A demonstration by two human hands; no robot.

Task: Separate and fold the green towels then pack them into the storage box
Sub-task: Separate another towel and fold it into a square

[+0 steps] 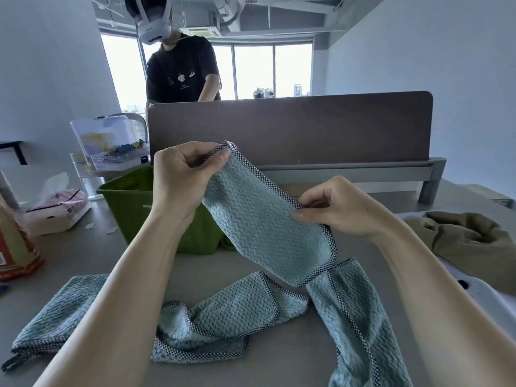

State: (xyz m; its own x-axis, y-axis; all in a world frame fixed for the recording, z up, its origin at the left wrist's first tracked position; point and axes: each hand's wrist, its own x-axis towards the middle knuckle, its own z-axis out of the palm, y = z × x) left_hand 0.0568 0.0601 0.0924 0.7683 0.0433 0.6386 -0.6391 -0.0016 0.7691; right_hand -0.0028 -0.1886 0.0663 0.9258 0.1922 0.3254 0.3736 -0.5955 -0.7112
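Observation:
I hold a pale green towel with a checked border up above the table. My left hand pinches its upper corner, and my right hand pinches its right edge lower down. The towel hangs in front of the green storage box, which stands open behind my left forearm. Below it a crumpled green towel lies on the table, another trails off to the right, and a folded one lies at the left.
An olive cloth lies at the right on a white sheet. A pink tissue pack and an orange bag sit at the left. A brown divider panel stands behind the box, with a person beyond it. A clear container stands back left.

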